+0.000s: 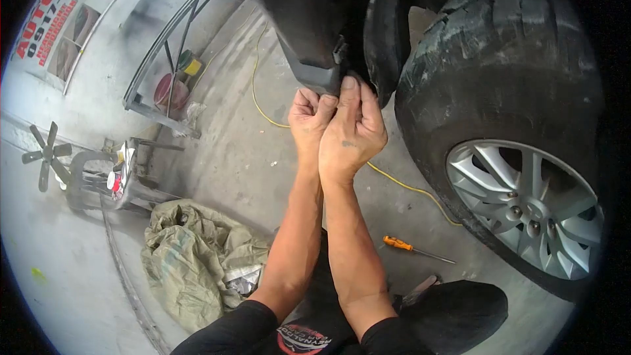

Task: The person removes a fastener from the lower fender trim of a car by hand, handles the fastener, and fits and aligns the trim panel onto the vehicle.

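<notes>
Both hands are raised side by side at the lower end of a black car panel [315, 73], left of a large tire. My left hand [311, 115] has its fingers curled against the panel's bottom edge. Close beside it, my right hand [355, 128] pinches at the dark edge by the wheel well, its thumb and fingers pointing up. Whatever lies between the fingertips of either hand is too small or hidden to name. The dark liner [384, 33] hangs just above and right of my right hand.
The tire [427, 112] with its silver wheel [526, 204] fills the right side. An orange screwdriver [399, 244] lies on the floor near a yellow cord [407, 187]. At left are a crumpled green cover [184, 256], a metal rack [158, 49], a red bucket [171, 92] and a fan blade [46, 156].
</notes>
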Action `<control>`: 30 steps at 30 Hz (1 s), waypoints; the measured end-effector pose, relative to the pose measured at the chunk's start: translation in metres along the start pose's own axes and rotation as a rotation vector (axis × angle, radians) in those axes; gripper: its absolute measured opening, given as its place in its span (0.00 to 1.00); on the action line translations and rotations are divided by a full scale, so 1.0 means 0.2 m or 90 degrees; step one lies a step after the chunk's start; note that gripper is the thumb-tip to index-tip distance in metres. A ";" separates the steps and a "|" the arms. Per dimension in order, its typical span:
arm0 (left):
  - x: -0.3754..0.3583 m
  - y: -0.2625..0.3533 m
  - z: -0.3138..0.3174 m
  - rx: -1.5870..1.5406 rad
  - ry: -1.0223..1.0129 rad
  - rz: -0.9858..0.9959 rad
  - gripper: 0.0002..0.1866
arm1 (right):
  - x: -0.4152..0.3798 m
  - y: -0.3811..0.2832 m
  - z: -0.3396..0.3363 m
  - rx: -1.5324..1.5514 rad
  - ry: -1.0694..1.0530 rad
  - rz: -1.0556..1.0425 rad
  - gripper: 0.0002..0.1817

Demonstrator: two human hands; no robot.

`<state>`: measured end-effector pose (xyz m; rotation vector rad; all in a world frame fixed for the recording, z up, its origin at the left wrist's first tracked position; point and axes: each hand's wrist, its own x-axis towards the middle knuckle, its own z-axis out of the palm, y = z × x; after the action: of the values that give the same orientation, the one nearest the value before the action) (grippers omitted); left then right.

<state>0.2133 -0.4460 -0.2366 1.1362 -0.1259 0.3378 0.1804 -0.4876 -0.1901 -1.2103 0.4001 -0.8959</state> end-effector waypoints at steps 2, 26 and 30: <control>0.00 -0.01 -0.01 -0.008 -0.005 -0.004 0.20 | 0.01 -0.02 -0.03 -0.039 -0.048 0.036 0.17; -0.02 0.06 0.04 -0.002 0.018 -0.021 0.22 | 0.01 0.11 -0.07 -0.062 -0.035 -0.156 0.10; -0.01 0.05 0.04 -0.005 0.007 -0.009 0.22 | 0.01 0.11 -0.07 -0.058 -0.038 -0.147 0.10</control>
<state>0.2082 -0.4493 -0.2259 1.1274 -0.1089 0.3307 0.1794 -0.4968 -0.2144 -1.3837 0.2579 -1.0447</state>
